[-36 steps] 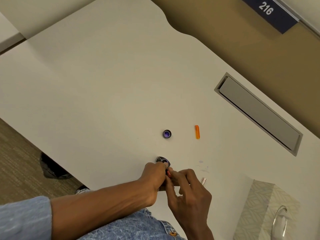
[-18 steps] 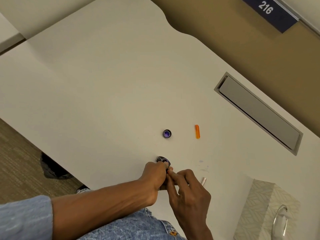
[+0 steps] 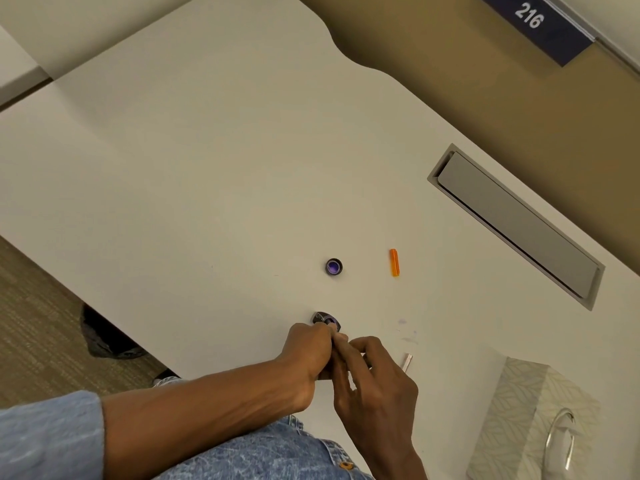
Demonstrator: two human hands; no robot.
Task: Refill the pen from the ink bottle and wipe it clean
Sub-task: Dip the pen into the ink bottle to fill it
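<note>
**Filling step, head view.** The left hand (image 3: 306,353) and right hand (image 3: 379,382) meet fingertip to fingertip at the near rim of the open ink bottle (image 3: 327,319), which stands on the white desk (image 3: 207,202) with violet ink showing in its mouth; the right hand's fingers (image 3: 360,344) are curled in a pinch on a small thing judged to be the pen, itself hidden between the two hands; the left hand's fingers are curled too, but whether round the bottle or the pen cannot be told. The bottle cap (image 3: 334,266) lies open side up beyond the bottle, apart from it; an orange pen part (image 3: 394,262) lies to the cap's right; a small pale tube (image 3: 407,362) lies near the right hand; the tissue box (image 3: 530,420) stands at the desk's near right. Done well, the step probably calls for a steadied bottle, a nib kept wholly under the ink while the filler is worked slowly, and a straight lift over the mouth so that drips fall back in; faint violet marks (image 3: 403,322) on the desk suggest the cost of haste.
</note>
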